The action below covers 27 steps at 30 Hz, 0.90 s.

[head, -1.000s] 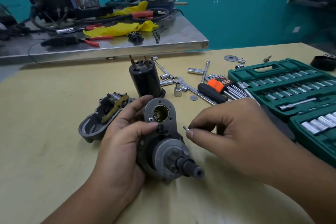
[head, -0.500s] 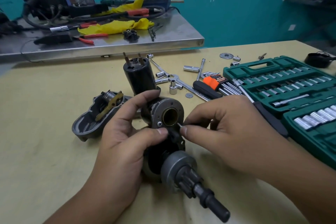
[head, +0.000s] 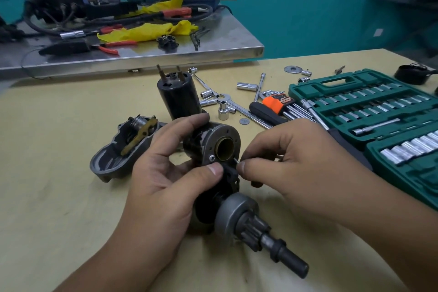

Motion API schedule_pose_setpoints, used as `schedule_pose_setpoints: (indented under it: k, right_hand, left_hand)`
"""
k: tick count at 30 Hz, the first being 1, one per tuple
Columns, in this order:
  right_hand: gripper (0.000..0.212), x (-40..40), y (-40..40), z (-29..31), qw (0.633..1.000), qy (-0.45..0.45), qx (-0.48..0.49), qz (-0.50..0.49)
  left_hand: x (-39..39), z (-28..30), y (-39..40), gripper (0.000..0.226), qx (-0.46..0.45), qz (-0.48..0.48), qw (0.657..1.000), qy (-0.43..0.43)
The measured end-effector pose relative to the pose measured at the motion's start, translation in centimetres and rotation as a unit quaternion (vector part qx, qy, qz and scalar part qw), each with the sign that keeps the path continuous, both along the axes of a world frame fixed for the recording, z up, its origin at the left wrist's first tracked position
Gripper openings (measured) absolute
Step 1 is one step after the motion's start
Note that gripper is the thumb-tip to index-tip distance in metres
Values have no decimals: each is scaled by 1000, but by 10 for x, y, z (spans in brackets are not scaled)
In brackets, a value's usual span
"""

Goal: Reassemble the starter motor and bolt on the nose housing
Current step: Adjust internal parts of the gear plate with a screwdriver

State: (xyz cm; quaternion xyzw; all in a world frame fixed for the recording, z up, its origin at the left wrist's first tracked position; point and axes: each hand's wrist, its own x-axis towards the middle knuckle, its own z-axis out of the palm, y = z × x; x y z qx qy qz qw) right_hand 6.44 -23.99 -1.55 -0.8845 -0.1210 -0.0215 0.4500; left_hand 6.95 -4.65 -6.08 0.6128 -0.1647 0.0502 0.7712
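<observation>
Small screw meets starter body
The left hand (head: 166,173) grips the starter motor (head: 213,173), thumb and fingers curled round it; the right hand (head: 291,161) pinches a small screw (head: 236,161) between its fingertips, touching the motor's plate.

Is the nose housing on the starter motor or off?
Off. The nose housing lies open-side up on the table, apart from the starter motor gripped by the left hand.

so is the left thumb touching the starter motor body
Touching. The head view shows the left hand wrapped around the starter motor body, its thumb tip pressed flat against the dark block below the brass bore, no gap visible.
</observation>
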Motion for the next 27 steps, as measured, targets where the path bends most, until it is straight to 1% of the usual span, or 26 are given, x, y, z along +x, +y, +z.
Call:
schedule_pose_setpoints:
  k: [6,10,14,22,27]
  right_hand:
    - [11,0,0,1,1000,-9,-22,-8]
    - [9,0,0,1,1000,12,-6,-5]
    - [9,-1,2,-1,1000,26,10,-10]
    - [19,-3,7,-2,998,33,-31,-37]
    - [22,0,3,-3,993,102,50,-25]
  left_hand:
    - [-1,1,-1,56,34,-1,999,-32]
    - [-3,5,-2,55,75,16,994,-74]
    - [-4,7,-2,56,94,21,991,-96]
    - [-6,4,-7,58,162,93,976,-111]
    - [-8,4,-7,61,201,105,964,-143]
